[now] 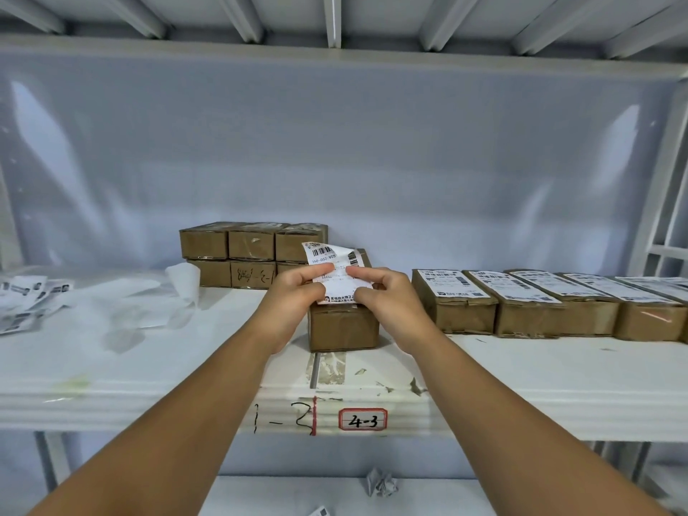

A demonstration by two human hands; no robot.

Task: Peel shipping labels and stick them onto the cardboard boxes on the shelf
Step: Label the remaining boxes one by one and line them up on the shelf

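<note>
Cardboard boxes: six in back stack [253,251], one centre box [342,329], five in labelled row [540,307]. Left hand [294,296] and right hand [387,292] both pinch one white barcoded label [331,262], corner curled.

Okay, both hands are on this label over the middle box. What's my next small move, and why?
Probably lower the label flat onto the box beneath: the left hand and right hand both pinch it just above that top, its upper corner curling.

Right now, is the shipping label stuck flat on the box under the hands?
No, the left hand and right hand pinch the shipping label over the cardboard box, its top corner curled free.
</note>
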